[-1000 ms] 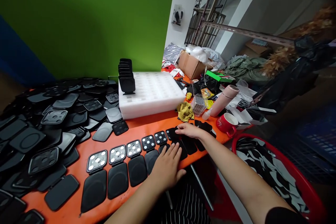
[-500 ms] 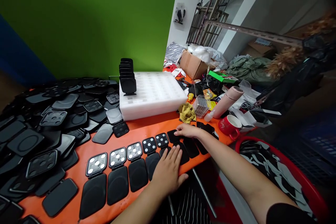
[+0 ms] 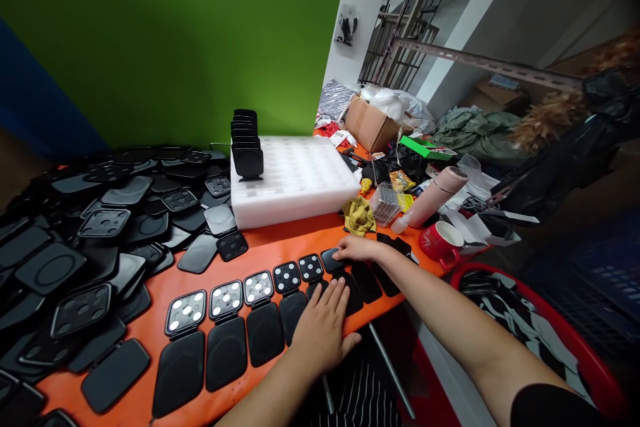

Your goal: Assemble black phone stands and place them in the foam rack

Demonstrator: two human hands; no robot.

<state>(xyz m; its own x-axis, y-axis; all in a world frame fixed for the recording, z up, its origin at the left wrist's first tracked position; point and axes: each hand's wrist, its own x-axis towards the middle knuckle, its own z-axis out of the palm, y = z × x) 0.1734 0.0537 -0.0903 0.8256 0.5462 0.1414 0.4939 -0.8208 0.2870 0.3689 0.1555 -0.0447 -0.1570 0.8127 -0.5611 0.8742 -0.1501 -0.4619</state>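
A row of hinged black panels (image 3: 225, 352) runs along the orange table. The leftmost several have raised square frames (image 3: 186, 312) with round white dots. My left hand (image 3: 320, 323) lies flat across a panel in the middle of the row, fingers stretched out. Just beyond it, my right hand (image 3: 357, 249) pinches the edge of a small black square plate (image 3: 330, 259), which catches the light. More black panels (image 3: 367, 282) lie to the right, partly behind my right forearm.
A heap of loose black panels (image 3: 125, 191) covers the table's left side. Behind the row, a white foam block (image 3: 295, 203) holds several upright black panels (image 3: 249, 162). At right are a yellow cloth (image 3: 359, 215), a pink bottle (image 3: 440, 195), a red mug (image 3: 434, 240) and a red tub (image 3: 575, 330).
The square plate at my right fingertips has gone from dark to lighter, apparently tilted. My left hand stays flat on the panel. The whole view has shifted slightly.
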